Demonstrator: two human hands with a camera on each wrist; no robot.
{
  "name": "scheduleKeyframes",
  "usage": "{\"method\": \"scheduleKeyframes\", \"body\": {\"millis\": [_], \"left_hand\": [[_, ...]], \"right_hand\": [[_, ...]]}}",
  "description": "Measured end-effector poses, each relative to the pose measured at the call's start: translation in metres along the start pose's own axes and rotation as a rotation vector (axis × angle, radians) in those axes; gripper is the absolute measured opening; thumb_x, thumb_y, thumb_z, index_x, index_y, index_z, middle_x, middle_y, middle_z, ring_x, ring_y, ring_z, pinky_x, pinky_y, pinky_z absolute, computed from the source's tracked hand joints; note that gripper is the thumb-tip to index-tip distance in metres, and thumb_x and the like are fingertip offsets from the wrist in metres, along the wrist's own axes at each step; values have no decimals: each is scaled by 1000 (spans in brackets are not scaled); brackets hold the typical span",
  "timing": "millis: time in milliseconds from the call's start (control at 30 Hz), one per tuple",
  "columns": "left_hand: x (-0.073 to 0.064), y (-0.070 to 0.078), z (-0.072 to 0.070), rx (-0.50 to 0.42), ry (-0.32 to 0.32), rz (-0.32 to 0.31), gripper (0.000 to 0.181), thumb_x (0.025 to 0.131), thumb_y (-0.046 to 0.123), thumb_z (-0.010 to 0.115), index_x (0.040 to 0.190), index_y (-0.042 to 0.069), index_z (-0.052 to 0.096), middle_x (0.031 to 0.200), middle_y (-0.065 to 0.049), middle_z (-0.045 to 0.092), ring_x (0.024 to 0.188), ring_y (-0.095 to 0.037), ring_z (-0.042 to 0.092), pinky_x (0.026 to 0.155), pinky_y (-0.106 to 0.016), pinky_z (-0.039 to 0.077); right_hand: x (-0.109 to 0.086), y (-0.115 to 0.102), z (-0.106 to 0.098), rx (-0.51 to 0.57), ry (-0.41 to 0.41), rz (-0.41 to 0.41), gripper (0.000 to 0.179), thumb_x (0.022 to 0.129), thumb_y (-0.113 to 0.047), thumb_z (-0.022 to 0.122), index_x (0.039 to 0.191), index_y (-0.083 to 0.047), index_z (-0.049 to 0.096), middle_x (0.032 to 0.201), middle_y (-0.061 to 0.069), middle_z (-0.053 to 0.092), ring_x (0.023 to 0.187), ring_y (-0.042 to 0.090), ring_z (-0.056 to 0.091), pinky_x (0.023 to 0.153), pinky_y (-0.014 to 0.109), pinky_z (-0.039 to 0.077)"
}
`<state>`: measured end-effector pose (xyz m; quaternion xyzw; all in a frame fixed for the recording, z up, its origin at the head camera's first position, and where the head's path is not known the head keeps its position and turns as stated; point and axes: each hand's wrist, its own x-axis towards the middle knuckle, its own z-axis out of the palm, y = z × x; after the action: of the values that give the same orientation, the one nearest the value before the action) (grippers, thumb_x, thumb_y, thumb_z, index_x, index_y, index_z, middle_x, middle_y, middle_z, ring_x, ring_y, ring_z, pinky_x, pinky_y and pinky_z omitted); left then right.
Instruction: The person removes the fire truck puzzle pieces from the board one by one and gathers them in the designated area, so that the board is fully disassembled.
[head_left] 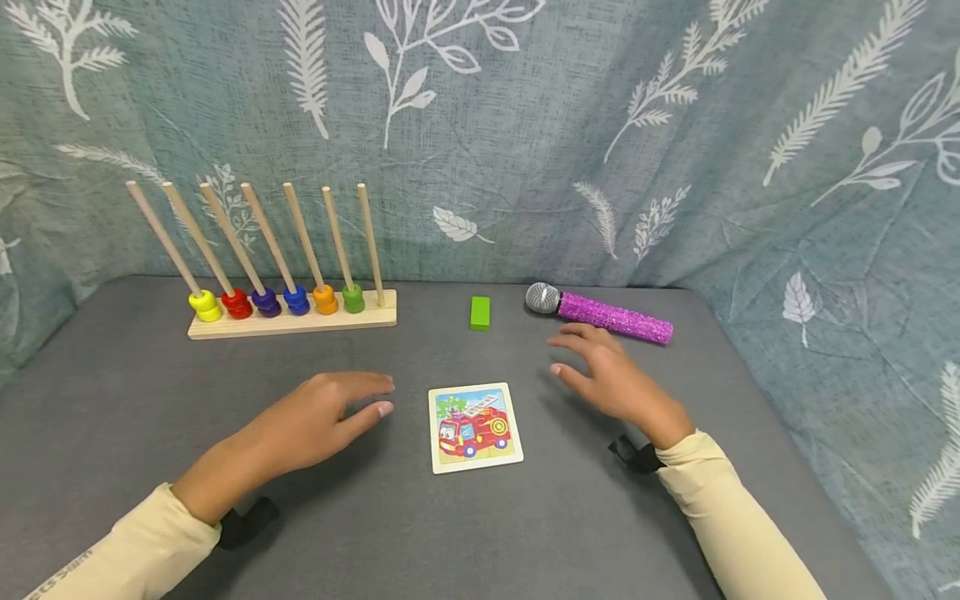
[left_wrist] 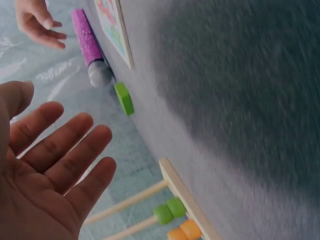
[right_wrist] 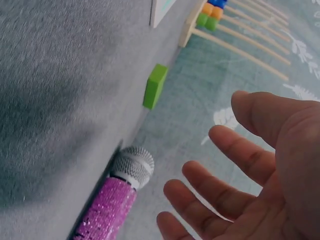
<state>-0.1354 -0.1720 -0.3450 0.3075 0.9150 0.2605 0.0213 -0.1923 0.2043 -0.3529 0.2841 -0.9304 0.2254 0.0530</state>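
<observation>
Between the two hands lies a small square picture puzzle [head_left: 476, 428] of a red fire truck in a pale frame. My left hand [head_left: 318, 421] hovers over the table to its left, fingers relaxed and holding nothing. On the other side my right hand [head_left: 611, 375] is raised near a microphone [head_left: 615, 317] with a glittery purple handle and a silver mesh head. Its fingers are spread loosely, and the right wrist view shows the palm bare. Behind the puzzle sits a green block [head_left: 480, 313].
A wooden peg rack [head_left: 292, 325] with upright rods and coloured beads stands at the back left of the grey table [head_left: 480, 542]. Behind the table hangs a blue-green curtain [head_left: 480, 167] with white leaf prints.
</observation>
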Motion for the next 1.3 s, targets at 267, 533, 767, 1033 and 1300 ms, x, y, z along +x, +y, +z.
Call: {"method": "scheduleKeyframes", "body": {"millis": [267, 533, 767, 1033, 1300], "left_hand": [[5, 7, 18, -19, -58, 102, 33, 100, 25, 57, 122, 3, 67, 121, -10, 66, 114, -29, 61, 92, -48, 49], [9, 14, 34, -35, -100, 169, 28, 96, 17, 63, 121, 6, 69, 119, -5, 68, 111, -24, 63, 89, -44, 51], [13, 24, 43, -8, -81, 288, 23, 94, 11, 65, 116, 7, 72, 112, -2, 70, 106, -17, 64, 87, -40, 52], [22, 31, 56, -85, -146, 324, 23, 92, 7, 66, 114, 4, 72, 112, -2, 70, 106, -13, 63, 89, -35, 52], [30, 35, 62, -41, -205, 373, 24, 90, 2, 66, 114, 3, 71, 123, -4, 65, 120, -20, 57, 98, -37, 46]], "right_hand": [[4, -7, 7, 26, -37, -31, 31, 95, -20, 65, 122, -5, 66, 125, 12, 59, 121, 29, 48, 102, 46, 39], [11, -19, 21, 78, -108, -81, 29, 96, -19, 63, 121, -5, 68, 121, 8, 63, 121, 27, 51, 103, 44, 39], [16, -31, 25, 96, -145, -149, 28, 96, -17, 63, 121, -5, 68, 117, 6, 66, 114, 25, 56, 97, 43, 43], [21, -43, 31, 104, -184, -219, 24, 94, -13, 64, 116, -4, 70, 106, 3, 69, 97, 20, 61, 86, 34, 48], [28, -50, 41, 84, -216, -250, 24, 92, -10, 66, 114, -4, 72, 107, 4, 70, 102, 19, 62, 92, 35, 46]]}}
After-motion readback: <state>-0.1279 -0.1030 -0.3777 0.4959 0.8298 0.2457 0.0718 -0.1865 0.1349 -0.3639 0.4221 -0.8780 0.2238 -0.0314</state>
